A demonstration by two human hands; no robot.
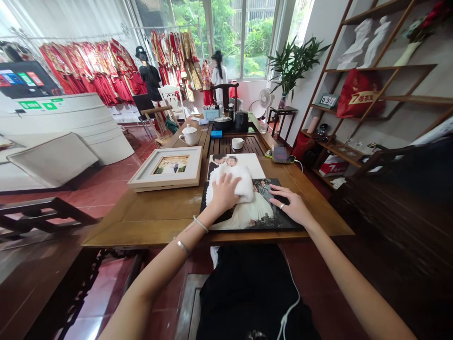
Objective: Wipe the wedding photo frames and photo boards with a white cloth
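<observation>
My left hand (225, 192) presses a folded white fluffy cloth (244, 182) down, its fingers bent over the top. Under the cloth lies a dark wedding photo panel (260, 215) showing a pale gown, near the front edge of the table. My right hand (288, 205) rests on that panel's right side, fingers spread, holding nothing. Just behind it is a lighter couple photo (253, 163), partly covered by the cloth and overlapped by the dark panel. To the left, a framed photo (171, 164) with a pale wooden frame lies on the wooden table (170, 215).
Farther back on the table stand a lidded white cup (189, 135), a small white cup (238, 143), a blue box (216, 134) and a black kettle (241, 122). A phone (281, 154) with a cable lies at the right edge. Two people stand near hanging red garments (92, 71).
</observation>
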